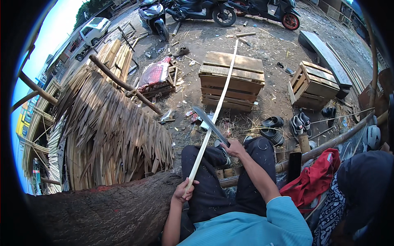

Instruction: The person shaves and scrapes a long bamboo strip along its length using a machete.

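My left hand (185, 191) is closed round the near end of a long pale bamboo strip (223, 92). The strip runs away from me between my knees, and its far part passes over a slatted wooden crate (232, 80). In my right hand (235, 148) is the handle of a machete (211, 125), its fingers wrapped round it. The dark blade points forward and to the left, crossing the strip; whether the edge touches it I cannot tell. Small pale shavings dot my dark trousers.
A thick tree trunk (102, 209) lies at my left, beside a dried-leaf thatch panel (115, 123). To my right are a red cloth (314, 180) and a bamboo pole (287, 164). Shoes (300, 123) and a smaller crate (314, 85) stand ahead; motorbikes (201, 10) are parked farther off.
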A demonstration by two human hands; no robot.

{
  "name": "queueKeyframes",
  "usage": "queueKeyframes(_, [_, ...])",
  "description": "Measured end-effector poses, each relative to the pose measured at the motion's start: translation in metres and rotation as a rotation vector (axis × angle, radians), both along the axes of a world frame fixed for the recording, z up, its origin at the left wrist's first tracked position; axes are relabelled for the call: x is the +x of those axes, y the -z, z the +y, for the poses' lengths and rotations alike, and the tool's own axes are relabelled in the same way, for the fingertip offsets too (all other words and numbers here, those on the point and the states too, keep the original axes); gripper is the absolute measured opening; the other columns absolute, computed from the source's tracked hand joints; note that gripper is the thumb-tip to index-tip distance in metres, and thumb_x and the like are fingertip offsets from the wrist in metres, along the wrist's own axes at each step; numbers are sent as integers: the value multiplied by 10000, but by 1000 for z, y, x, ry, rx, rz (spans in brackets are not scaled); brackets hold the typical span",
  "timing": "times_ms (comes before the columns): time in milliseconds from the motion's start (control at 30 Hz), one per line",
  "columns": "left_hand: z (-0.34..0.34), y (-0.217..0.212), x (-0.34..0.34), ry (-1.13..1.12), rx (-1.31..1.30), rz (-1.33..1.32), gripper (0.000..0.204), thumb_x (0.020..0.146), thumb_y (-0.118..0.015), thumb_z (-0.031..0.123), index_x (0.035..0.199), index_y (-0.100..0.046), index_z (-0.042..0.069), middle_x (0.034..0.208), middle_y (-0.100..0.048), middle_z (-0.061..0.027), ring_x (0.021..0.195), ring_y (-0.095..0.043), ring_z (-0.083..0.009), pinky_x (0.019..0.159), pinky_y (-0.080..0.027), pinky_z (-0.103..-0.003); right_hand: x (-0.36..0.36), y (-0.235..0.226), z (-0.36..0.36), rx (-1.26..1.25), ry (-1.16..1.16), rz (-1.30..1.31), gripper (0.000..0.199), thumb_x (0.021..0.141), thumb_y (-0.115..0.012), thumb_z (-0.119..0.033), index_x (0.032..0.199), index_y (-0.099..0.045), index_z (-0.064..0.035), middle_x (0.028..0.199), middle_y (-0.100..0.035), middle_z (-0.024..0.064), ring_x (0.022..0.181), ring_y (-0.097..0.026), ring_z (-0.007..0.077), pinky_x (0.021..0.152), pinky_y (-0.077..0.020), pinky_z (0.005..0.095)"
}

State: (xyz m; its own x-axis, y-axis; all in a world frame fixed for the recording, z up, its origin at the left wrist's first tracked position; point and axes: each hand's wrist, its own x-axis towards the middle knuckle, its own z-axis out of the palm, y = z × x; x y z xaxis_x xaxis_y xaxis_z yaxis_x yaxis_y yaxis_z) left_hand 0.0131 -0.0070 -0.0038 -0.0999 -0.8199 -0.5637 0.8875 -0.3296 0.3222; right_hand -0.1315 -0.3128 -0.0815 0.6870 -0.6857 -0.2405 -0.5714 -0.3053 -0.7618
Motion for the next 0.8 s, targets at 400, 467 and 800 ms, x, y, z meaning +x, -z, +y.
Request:
queueKeyframes(400, [-10, 18, 10, -152, -178, 528, 510, 992, -218, 356, 1299, -315, -39, 572, -438, -60, 294, -391, -51, 260, -348, -171, 2, 23, 17, -351, -336, 48, 392, 664, -631, -360, 981, -635, -131, 772, -624, 174, 792, -608, 352, 696, -485, 447])
queueKeyframes(467, [-12, 19, 11, -139, -175, 509, 492, 992, -222, 355, 1248, -344, -47, 573, -441, -59, 293, -386, -47, 259, -348, -170, 2, 20, 17, -340, -330, 51, 380, 665, -629, -355, 968, -636, -128, 780, -626, 175, 799, -608, 352, 701, -485, 446])
queueKeyframes(800, [1, -5, -8, -20, -46, 109, 376, 989, -253, 355, 1062, -401, 17, 530, -425, -40, 268, -364, -49, 238, -314, -182, -9, 43, -36, 87, 407, 190, 593, 822, -473, -560, 847, -658, 2, 802, -629, 262, 802, -632, 370, 697, -495, 424])
